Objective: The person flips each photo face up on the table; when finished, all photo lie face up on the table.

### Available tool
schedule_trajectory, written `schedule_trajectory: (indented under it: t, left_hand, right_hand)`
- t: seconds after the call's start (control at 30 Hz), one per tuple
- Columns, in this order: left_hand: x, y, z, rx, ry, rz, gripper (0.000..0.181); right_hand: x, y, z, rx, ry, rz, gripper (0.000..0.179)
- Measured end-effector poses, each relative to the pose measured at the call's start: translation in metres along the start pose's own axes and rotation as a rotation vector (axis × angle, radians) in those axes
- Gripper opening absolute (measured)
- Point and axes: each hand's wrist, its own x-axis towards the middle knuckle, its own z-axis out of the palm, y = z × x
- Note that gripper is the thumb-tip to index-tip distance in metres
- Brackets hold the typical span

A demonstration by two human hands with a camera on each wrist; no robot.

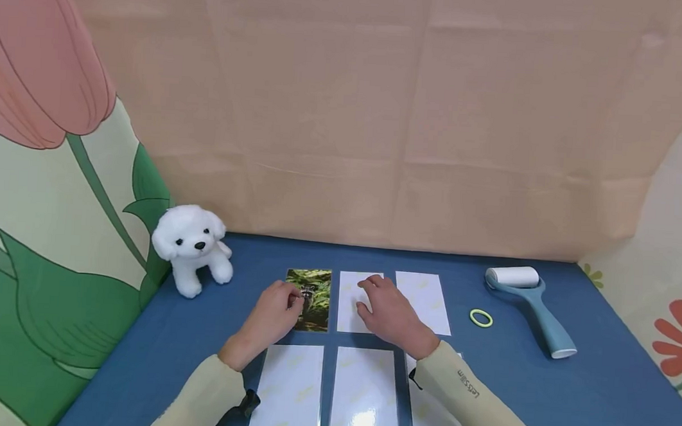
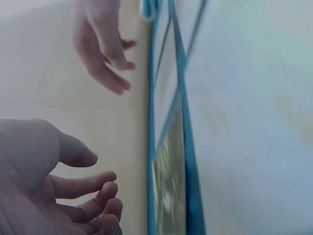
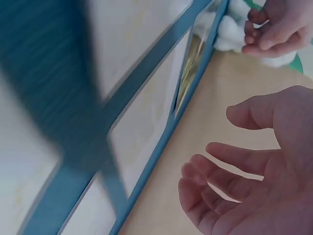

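Note:
My left hand hovers at the left edge of a photo card with a dark animal among green leaves. In the left wrist view its thumb stands apart from loosely curled fingers, with nothing between them. Over the middle card of the back row, a white face-down card, my right hand is held with the thumb spread from bent fingers. The right wrist view shows that hand holding nothing. To its right lies another white card.
Nearer me, a front row has a left white card, a middle card and a right card partly under my right sleeve. A white plush dog sits at back left. Rightward are a yellow-green ring and a blue-handled lint roller.

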Motion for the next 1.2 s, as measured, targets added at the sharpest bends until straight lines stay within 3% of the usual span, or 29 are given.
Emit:
schedule_trajectory:
  t: [0.13,0.37,0.6,0.83,1.07,1.2]
  left_hand:
    - [0.003,0.017,0.011,-0.015,-0.028,0.068,0.018]
    - [0.013,0.032,0.034,0.097,-0.07,0.065,0.022]
    - [0.017,0.038,0.053,0.134,-0.083,0.03,0.026]
    - [0.021,0.04,0.061,0.173,-0.104,0.012,0.046]
    - [0.023,0.042,0.068,0.201,-0.13,-0.016,0.05]
    - [0.025,0.042,0.069,0.208,-0.141,0.01,0.051]
  right_hand:
    - [-0.011,0.013,-0.005,-0.043,0.01,0.011,0.03]
    - [-0.025,0.027,-0.009,-0.078,0.015,0.015,0.02]
    - [-0.037,0.036,-0.005,-0.112,-0.082,0.06,0.021]
    - [-0.042,0.037,-0.001,-0.099,-0.091,0.035,0.025]
    - [-0.043,0.036,-0.001,-0.118,-0.079,0.015,0.019]
    - [-0.043,0.036,0.0,-0.118,-0.074,0.005,0.018]
